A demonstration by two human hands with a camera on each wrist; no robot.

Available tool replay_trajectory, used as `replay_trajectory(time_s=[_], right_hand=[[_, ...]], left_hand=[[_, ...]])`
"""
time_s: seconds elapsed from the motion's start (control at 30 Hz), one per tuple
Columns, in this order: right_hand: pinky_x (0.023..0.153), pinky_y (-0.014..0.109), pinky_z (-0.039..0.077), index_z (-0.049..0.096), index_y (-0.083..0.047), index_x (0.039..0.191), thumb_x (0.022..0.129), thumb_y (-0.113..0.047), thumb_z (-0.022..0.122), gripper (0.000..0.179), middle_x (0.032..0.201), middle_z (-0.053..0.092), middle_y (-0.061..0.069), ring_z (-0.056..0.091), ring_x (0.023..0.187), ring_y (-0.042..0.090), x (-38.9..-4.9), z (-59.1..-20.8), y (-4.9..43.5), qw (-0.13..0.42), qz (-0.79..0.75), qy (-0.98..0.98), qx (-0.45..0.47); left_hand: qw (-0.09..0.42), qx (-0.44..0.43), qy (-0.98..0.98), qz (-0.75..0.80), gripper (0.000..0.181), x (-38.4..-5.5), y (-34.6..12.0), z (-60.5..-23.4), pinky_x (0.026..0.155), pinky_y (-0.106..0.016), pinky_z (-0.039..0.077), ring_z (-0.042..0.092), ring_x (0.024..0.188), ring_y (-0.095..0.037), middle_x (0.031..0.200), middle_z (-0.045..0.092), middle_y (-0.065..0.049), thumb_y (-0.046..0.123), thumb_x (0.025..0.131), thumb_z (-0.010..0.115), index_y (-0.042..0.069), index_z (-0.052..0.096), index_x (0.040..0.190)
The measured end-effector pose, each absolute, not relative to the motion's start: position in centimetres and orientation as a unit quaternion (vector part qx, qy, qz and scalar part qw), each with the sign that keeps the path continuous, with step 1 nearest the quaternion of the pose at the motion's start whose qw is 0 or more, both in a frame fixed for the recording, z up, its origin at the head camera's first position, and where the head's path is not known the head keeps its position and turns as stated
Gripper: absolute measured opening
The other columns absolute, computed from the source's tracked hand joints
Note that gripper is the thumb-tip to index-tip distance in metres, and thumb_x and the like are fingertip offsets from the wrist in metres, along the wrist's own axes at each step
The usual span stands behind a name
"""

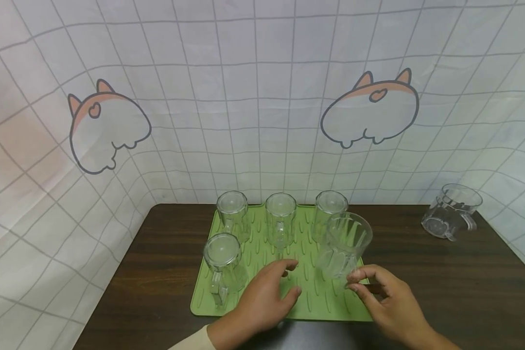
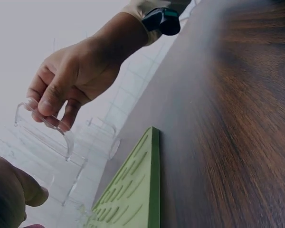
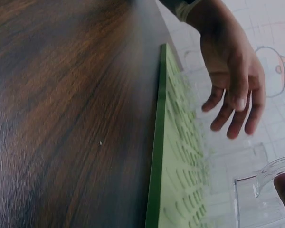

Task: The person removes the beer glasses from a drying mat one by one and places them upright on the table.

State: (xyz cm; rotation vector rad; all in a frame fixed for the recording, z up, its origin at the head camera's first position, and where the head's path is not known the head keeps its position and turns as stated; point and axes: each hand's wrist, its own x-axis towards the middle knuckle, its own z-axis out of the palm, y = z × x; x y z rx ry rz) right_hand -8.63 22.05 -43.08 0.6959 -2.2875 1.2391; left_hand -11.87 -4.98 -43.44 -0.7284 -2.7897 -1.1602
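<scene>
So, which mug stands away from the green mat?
The far-right mug, on the brown table; four mugs stand on the mat, and the right hand holds another.

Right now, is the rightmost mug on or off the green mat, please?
Off: the rightmost mug rests on the dark tabletop, right of the green mat.

On the counter [image 1: 166, 267], a mat [image 1: 304, 238] bears three far mugs [image 1: 281, 218] and a fourth mug [image 1: 224, 262] near left, with a fifth mug [image 1: 345, 243] before the rightmost and a sixth mug [image 1: 451, 211] right of the mat.
</scene>
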Motion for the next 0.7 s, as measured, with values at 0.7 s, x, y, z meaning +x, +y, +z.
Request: replay_trajectory(time_s=[0.7], right_hand=[[0.071,0.016,0.055,0.067,-0.011,0.108,0.088,0.003,0.077,0.026,0.102,0.071,-0.002,0.071,0.09,0.007,-9.6,-42.3,26.7,0.234,0.417,-0.843,0.247]], left_hand=[[0.065,-0.264,-0.903,-0.331,0.058,-9.7,-8.8,-39.2,0.095,-0.044,0.052,0.059,0.121,-0.016,0.135,0.06,0.003,0.035,0.094,0.077,0.017,0.055,0.144]])
